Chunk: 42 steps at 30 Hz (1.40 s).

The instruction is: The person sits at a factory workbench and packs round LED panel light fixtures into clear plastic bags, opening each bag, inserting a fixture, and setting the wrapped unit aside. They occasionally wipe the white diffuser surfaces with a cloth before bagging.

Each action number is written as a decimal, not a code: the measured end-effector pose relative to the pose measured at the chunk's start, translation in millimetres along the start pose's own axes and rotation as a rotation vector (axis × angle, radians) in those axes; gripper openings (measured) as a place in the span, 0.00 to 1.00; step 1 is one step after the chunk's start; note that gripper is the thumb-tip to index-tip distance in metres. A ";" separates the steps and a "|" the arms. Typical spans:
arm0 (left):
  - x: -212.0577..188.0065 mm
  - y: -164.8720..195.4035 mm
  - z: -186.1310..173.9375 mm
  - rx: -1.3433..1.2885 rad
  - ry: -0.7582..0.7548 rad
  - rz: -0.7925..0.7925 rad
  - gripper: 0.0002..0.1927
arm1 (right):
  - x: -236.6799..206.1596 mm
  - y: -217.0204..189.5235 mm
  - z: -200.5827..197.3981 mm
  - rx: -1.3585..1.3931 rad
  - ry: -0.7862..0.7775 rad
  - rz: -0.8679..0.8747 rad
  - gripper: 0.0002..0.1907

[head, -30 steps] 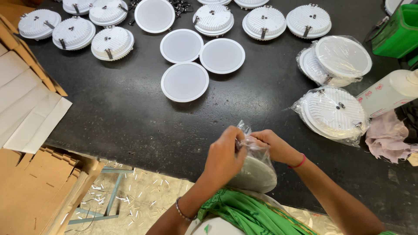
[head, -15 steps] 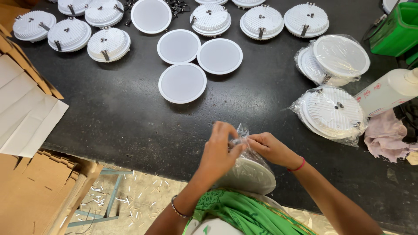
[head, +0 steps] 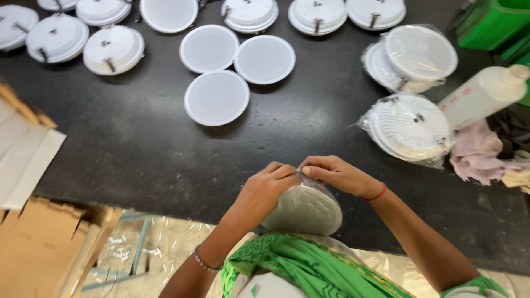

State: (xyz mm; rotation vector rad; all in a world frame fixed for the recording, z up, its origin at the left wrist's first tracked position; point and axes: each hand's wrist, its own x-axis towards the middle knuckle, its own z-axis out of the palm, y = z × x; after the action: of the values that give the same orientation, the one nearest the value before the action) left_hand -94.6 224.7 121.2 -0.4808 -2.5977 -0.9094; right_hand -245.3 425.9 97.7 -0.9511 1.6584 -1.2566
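A round white light fitting in a clear plastic bag [head: 302, 209] rests against my body at the near edge of the black table [head: 138, 143]. My left hand [head: 268, 187] and my right hand [head: 337, 174] meet at the top of the bag, fingers pinching the plastic together. The bag's lower part is hidden behind green cloth [head: 309, 267].
Three bare white discs [head: 216, 96] lie in the table's middle. Ribbed white fittings [head: 113, 48] line the far edge. Two bagged fittings [head: 409, 126] sit to the right, beside a white bottle [head: 480, 94], a pink rag [head: 477, 152] and a green bin [head: 494, 22]. Cardboard [head: 38, 243] lies at the left.
The loose top of the bag that stuck up between my hands has been gathered down; both hands have closed together over it. The view has shifted slightly.
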 end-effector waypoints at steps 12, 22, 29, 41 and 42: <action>-9.8 -21.4 -4.3 -0.404 0.241 -0.403 0.23 | -64.7 55.6 -49.0 0.169 0.762 0.051 0.16; -56.6 -51.9 22.8 -0.744 0.355 -0.671 0.15 | -142.3 158.6 -164.5 0.671 1.482 -0.218 0.10; -54.5 -27.0 40.7 -0.691 0.219 -0.688 0.13 | -182.1 153.8 -149.7 0.497 1.457 -0.269 0.08; -46.3 42.5 94.3 -0.727 -0.494 -0.588 0.12 | -291.7 224.0 69.3 0.434 0.184 0.669 0.24; -48.7 50.7 107.2 -0.677 -0.630 -0.573 0.13 | -280.6 250.8 89.0 0.393 0.268 0.745 0.24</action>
State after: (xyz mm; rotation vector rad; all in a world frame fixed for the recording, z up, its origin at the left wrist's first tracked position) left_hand -52.6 321.6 48.4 -0.1806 -2.9782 -2.1630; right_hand -80.3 704.9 -113.2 0.0929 1.6431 -1.1339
